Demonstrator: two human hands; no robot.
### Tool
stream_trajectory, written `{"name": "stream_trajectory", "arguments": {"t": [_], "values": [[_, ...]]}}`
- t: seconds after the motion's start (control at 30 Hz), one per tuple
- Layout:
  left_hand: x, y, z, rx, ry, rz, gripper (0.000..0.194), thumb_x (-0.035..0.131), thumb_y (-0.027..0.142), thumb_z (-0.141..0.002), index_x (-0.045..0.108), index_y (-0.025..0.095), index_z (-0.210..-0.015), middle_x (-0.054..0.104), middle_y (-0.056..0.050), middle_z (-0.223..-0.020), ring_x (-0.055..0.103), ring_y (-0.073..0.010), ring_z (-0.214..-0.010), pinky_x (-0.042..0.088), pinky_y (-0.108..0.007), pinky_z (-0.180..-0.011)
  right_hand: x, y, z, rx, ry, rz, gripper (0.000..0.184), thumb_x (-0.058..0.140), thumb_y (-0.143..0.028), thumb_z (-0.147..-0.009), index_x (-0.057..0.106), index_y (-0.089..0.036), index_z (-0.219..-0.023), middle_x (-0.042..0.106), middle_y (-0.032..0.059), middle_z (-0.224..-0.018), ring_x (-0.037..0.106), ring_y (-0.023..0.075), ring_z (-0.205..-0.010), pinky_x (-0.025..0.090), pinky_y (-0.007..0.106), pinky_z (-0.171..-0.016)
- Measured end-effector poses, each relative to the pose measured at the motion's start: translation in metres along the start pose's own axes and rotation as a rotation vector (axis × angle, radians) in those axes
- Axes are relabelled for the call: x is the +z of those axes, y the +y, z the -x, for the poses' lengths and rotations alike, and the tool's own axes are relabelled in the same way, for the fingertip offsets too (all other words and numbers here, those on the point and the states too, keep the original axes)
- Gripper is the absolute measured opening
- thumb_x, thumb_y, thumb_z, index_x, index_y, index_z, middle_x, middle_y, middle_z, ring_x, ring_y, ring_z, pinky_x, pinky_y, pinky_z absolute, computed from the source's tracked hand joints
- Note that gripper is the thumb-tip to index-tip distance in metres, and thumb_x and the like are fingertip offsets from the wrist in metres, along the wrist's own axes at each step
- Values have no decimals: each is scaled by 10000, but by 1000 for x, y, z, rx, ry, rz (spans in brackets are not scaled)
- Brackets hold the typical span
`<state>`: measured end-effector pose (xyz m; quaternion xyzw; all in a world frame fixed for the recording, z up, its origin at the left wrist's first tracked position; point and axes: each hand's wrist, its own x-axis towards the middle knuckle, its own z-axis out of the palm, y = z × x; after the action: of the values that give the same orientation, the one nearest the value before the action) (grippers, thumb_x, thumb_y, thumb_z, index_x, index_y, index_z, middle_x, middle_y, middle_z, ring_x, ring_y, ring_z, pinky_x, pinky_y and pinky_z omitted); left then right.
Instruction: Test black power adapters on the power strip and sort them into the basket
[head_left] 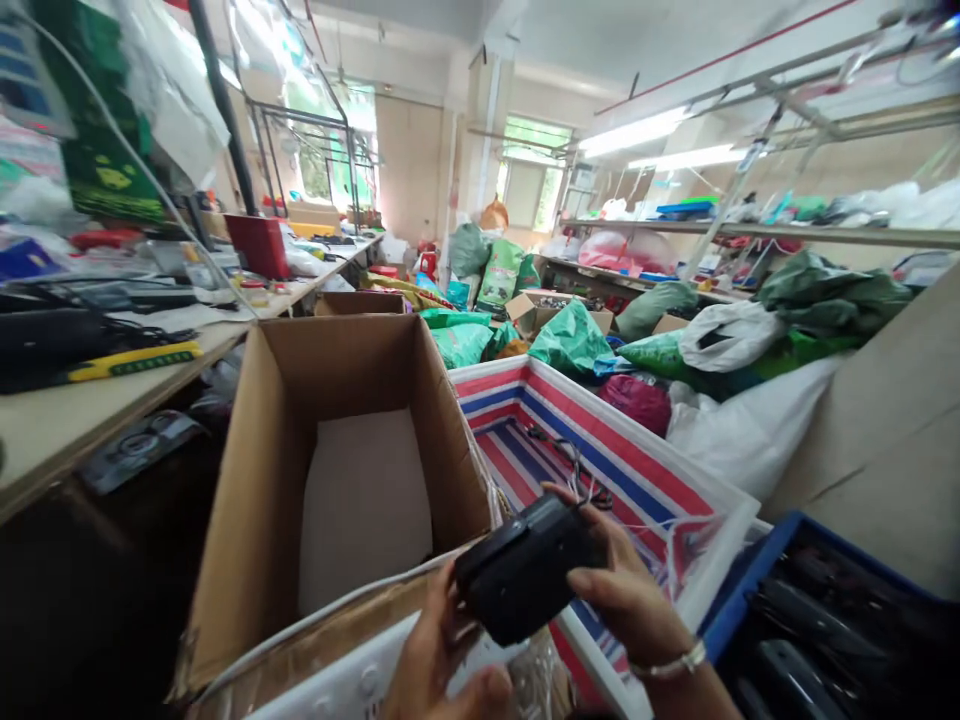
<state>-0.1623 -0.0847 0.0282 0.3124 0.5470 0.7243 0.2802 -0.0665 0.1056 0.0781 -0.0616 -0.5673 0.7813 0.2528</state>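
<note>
Fingers (596, 585) of left hand (439, 645) and right hand (626, 610) clamped on one black plastic casing (525, 570), held over striped-lined bin (487, 400). Open cardboard carton (262, 460) left of bin; blue-rimmed tray (765, 560) of black parts right of bin.

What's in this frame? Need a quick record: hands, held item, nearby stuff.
left hand: holds black plastic device from one side
right hand: holds same device from other side; silver bracelet on wrist
beside hands: open cardboard box, red-white-blue striped bin, blue-rimmed tray of black items
in bin: thin dark wires
further off: green plastic bags, workbench
</note>
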Motion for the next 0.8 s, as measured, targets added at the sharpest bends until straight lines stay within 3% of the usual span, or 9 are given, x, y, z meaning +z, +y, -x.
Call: {"name": "stream_trajectory", "arguments": {"t": [0.07, 0.2, 0.33, 0.43, 0.53, 0.63, 0.7, 0.73, 0.8], "values": [[5, 14, 6, -76, -24, 39, 815, 668, 589, -655, 321, 154, -1251, 590, -202, -1178, 601, -296, -1024, 488, -390, -866, 19, 14, 17, -8, 56, -3, 855, 805, -376, -543, 406, -255, -1290, 592, 71, -1153, 546, 288, -1060, 438, 405, -897], [4, 33, 25, -170, 60, -197, 461, 657, 475, -710, 441, 182, -992, 692, -76, -752, 659, -250, -757, 491, -321, -678, 37, 39, 37, -52, 164, 143, 920, 783, -388, -570, 314, -249, -1349, 572, 96, -1194, 545, 301, -1081, 443, 441, -927], [10, 39, 36, -178, 123, -311, 360, 629, 419, -715, 466, 184, -934, 699, -71, -740, 656, -244, -712, 486, -317, -645, 50, 57, 42, -53, 366, 452, 973, 770, -391, -561, 271, -178, -1369, 502, 138, -1270, 442, 319, -1200, 326, 475, -1048], [8, 41, 39, -192, 162, -423, 308, 610, 380, -710, 475, 186, -907, 672, -43, -688, 643, -246, -690, 478, -314, -611, 53, 58, 53, 12, 223, 591, 1067, 763, -420, -567, 165, -140, -1405, 486, 150, -1274, 422, 323, -1211, 269, 496, -1075], [-3, 42, 41, -205, 145, -509, 314, 589, 362, -723, 472, 177, -949, 664, -29, -668, 620, -222, -647, 456, -300, -587, 39, 37, 78, 86, -53, 735, 1003, 770, -367, -594, 203, -193, -1402, 454, 115, -1314, 385, 318, -1236, 245, 493, -1076], [-17, 41, 43, -279, 128, -465, 408, 578, 375, -730, 449, 154, -1048, 662, -19, -640, 602, -202, -574, 448, -291, -546, 11, 4, 101, 274, -287, 759, 565, 749, -313, -642, 545, -226, -1161, 621, 55, -1063, 571, 265, -977, 459, 378, -874], [-24, 39, 44, -314, 117, -409, 425, 582, 375, -726, 451, 147, -1060, 669, -22, -658, 606, -190, -574, 454, -285, -555, -11, -9, 108, 334, -230, 749, 229, 697, -360, -696, 644, -189, -838, 640, 24, -763, 595, 198, -704, 488, 293, -643], [-26, 39, 44, -321, 117, -395, 413, 589, 366, -721, 460, 147, -1048, 674, -23, -668, 606, -181, -578, 450, -276, -559, -21, -11, 107, 311, -118, 773, 206, 663, -379, -723, 629, -179, -761, 618, 17, -695, 575, 176, -642, 470, 275, -588], [-27, 39, 44, -322, 133, -371, 384, 606, 343, -706, 480, 150, -1013, 679, -22, -669, 596, -161, -576, 431, -252, -545, -37, -4, 102, 201, 104, 842, 235, 614, -336, -751, 607, -172, -919, 592, 1, -672, 550, 155, -601, 452, 268, -564]]}}
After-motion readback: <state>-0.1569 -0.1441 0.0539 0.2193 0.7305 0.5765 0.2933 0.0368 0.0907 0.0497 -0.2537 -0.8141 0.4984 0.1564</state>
